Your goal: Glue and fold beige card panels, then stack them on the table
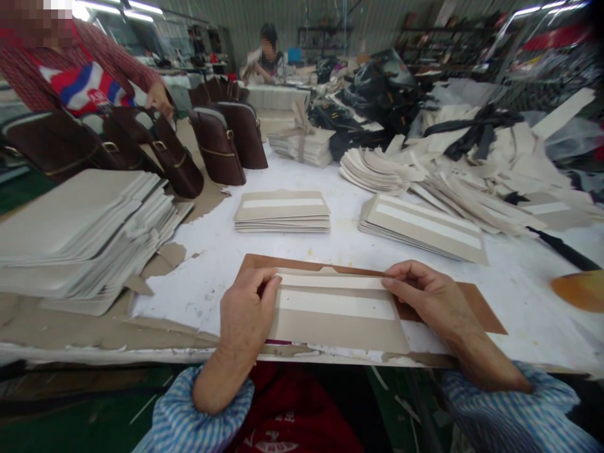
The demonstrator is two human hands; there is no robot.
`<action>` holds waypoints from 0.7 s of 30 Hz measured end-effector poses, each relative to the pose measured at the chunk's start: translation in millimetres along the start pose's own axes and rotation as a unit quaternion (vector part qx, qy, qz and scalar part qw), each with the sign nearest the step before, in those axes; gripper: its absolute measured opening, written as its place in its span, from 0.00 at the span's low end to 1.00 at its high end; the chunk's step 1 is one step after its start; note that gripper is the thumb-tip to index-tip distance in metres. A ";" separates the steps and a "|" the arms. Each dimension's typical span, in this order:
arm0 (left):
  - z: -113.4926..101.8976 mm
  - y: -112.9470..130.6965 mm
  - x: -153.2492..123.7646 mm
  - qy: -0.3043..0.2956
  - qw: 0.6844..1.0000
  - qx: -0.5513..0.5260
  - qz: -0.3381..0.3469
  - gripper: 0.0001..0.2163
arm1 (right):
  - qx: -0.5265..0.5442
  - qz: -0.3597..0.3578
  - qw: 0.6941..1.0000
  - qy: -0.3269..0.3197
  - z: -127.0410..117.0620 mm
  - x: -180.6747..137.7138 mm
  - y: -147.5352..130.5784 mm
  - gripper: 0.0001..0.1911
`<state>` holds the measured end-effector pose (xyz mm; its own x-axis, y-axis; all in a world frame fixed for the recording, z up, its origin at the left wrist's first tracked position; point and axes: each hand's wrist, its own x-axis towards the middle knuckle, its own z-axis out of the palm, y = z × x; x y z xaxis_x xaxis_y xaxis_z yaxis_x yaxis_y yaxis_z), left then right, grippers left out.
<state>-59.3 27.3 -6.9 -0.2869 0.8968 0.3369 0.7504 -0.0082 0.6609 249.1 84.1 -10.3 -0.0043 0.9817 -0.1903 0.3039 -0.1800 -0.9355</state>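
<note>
In front of me lies a beige panel [340, 331] with a white band across it and a small tab on its far edge. It rests over a brown board [479, 308] at the table's front edge. A narrow whitish strip [330, 282] runs along the panel's far side. My left hand [248, 311] pinches the strip's left end between thumb and fingers. At its right end, my right hand [436, 302] pinches it the same way. Whether the strip touches the panel along its length, I cannot tell.
Stacks of banded panels [283, 214] [425, 229] lie beyond my hands. Large beige sheets [70, 220] are piled left, near dark brown bags [219, 145]. Loose strips [377, 170] and black material [382, 82] heap up at right. A co-worker [94, 75] stands at far left.
</note>
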 end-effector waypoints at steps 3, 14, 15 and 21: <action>3.9 -3.1 4.3 -0.004 0.999 0.049 0.013 0.09 | -0.021 -0.013 1.000 0.012 3.6 1.2 1.1 0.23; 10.4 -4.2 7.4 -0.025 0.994 0.105 -0.006 0.09 | -0.163 -0.039 0.985 0.041 4.0 4.0 9.0 0.23; 10.1 -4.0 7.3 -0.029 0.994 0.106 -0.009 0.10 | -0.174 -0.038 0.983 0.042 4.0 4.3 9.1 0.23; 9.2 -3.4 5.2 -0.017 0.993 0.115 0.004 0.14 | -0.220 -0.046 0.973 0.044 0.5 4.4 16.2 0.23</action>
<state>-57.9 36.0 -13.5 -0.2631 0.9118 0.3153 0.8700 0.0830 0.4860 253.5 85.5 -26.4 0.0244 0.9974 -0.0680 0.6848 -0.0663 -0.7257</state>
